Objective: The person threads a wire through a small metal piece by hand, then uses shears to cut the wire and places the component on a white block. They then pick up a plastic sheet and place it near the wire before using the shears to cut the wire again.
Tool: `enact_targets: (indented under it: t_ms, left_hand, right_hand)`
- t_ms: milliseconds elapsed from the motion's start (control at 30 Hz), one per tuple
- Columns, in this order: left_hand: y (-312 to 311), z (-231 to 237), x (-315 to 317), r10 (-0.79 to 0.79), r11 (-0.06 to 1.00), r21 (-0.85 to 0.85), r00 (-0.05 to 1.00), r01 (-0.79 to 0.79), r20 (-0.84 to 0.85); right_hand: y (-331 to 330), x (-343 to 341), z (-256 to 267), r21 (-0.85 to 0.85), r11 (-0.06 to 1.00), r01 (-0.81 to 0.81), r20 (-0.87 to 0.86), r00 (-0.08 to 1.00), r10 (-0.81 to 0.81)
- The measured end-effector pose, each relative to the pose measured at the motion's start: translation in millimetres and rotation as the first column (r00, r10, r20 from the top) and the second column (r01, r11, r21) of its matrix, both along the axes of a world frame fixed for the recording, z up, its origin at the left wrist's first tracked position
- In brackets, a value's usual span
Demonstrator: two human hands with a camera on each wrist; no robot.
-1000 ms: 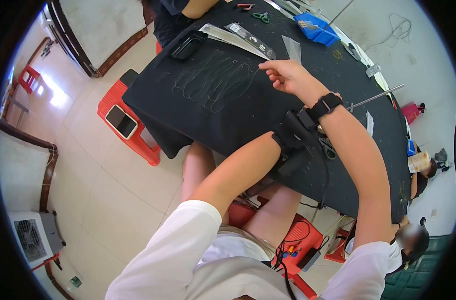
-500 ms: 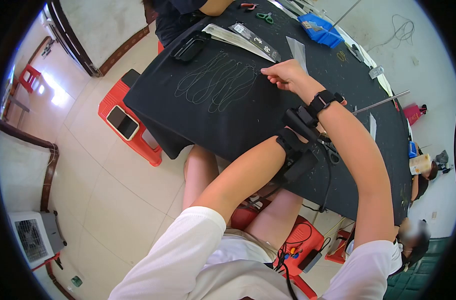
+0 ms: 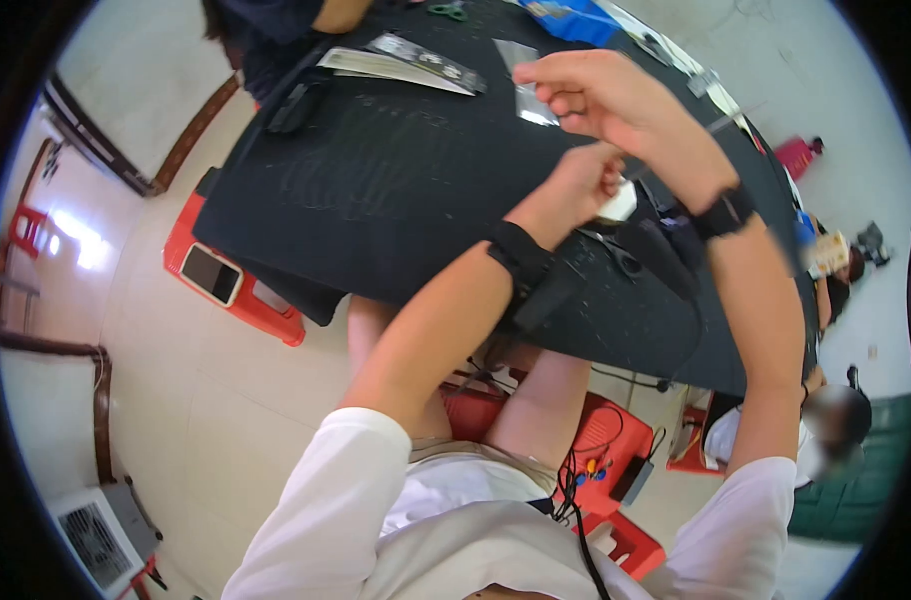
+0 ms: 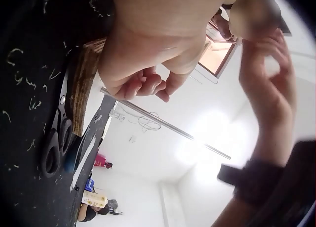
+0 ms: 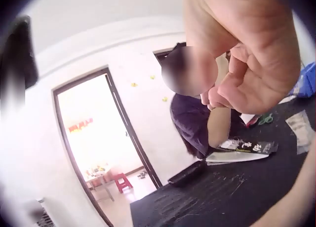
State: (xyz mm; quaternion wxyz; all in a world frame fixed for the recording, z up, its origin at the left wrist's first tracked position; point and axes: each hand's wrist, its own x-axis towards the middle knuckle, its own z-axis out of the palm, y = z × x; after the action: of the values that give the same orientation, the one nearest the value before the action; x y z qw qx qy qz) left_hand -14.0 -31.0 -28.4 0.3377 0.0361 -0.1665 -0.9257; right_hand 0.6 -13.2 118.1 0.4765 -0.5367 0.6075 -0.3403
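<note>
My right hand (image 3: 616,100) is raised over the black-covered table (image 3: 406,220), thumb and index fingertip brought together and the other fingers curled. Any fine strand between those fingertips is too thin to tell. Lower and nearer to me, my left hand (image 3: 576,185) has its fingers curled in toward the thumb. Close by it are a metal rod (image 4: 168,128) and a brown, layered block (image 4: 86,83). Black-handled scissors (image 4: 53,148) lie beside the block in the left wrist view. Thin looped lines (image 3: 366,160) are spread on the cloth, left of both hands.
Printed packaging (image 3: 431,62), a clear plastic sleeve (image 3: 526,85) and a blue tray (image 3: 571,18) lie toward the far side. A black tray (image 3: 296,105) sits near the left corner. Another person (image 5: 190,123) is across the table. A phone (image 3: 212,273) rests on a red stool.
My right hand has lifted away from the ends of the looped lines. My left hand, hidden behind the right wrist before, has come up into sight. The head view has shifted.
</note>
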Motion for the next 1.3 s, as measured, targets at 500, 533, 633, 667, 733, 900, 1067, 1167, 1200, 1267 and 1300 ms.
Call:
enact_targets:
  t_ms: [500, 533, 633, 667, 733, 900, 1067, 1167, 1200, 1267, 1300]
  left_hand:
    - [4.1, 11.1, 8.7, -0.061, 0.982, -0.168, 0.989, 0.083, 0.133]
    - [5.4, 12.7, 9.7, -0.058, 0.982, -0.170, 0.989, 0.080, 0.135]
    - [7.2, 14.0, 9.8, -0.043, 0.984, -0.167, 0.987, 0.070, 0.155]
    - [8.3, 14.4, 9.9, -0.026, 0.985, -0.166, 0.984, 0.056, 0.177]
    - [11.5, 16.1, 11.7, -0.024, 0.982, -0.179, 0.983, 0.057, 0.180]
    - [11.6, 17.9, 11.3, -0.019, 0.983, -0.175, 0.979, 0.056, 0.203]
    - [14.9, 22.0, 10.9, 0.007, 0.983, -0.179, 0.964, 0.042, 0.265]
    - [13.7, 22.5, 10.5, -0.013, 0.983, -0.171, 0.966, 0.059, 0.258]
    - [13.3, 23.0, 10.8, -0.015, 0.986, -0.158, 0.966, 0.058, 0.260]
    - [12.8, 23.5, 10.1, -0.018, 0.989, -0.140, 0.965, 0.056, 0.262]
    - [12.6, 23.6, 9.8, -0.014, 0.988, -0.144, 0.966, 0.053, 0.258]
  right_hand:
    - [254.7, -318.1, 26.9, -0.175, 0.663, 0.728, 0.295, 0.681, -0.670]
    - [267.4, -336.2, 16.8, -0.146, 0.570, 0.809, 0.240, 0.588, -0.773]
    - [294.2, -369.1, -9.9, -0.122, 0.483, 0.867, -0.137, 0.468, -0.873]
    - [300.8, -385.5, -21.8, -0.125, 0.474, 0.872, -0.133, 0.458, -0.879]
    - [310.0, -419.7, -44.3, -0.139, 0.629, 0.765, -0.841, 0.244, -0.483]
    - [301.8, -441.2, -78.8, -0.127, 0.580, 0.804, -0.756, 0.301, -0.582]
    - [269.6, -452.7, -95.0, -0.190, 0.606, 0.772, -0.830, 0.204, -0.519]
    - [255.4, -455.5, -98.6, -0.130, 0.633, 0.764, -0.903, 0.173, -0.394]
    - [251.3, -462.1, -102.5, -0.126, 0.635, 0.762, -0.902, 0.179, -0.393]
    - [246.2, -473.2, -109.4, -0.145, 0.642, 0.753, -0.932, 0.114, -0.344]
    - [244.3, -478.0, -115.0, -0.141, 0.643, 0.752, -0.933, 0.117, -0.342]
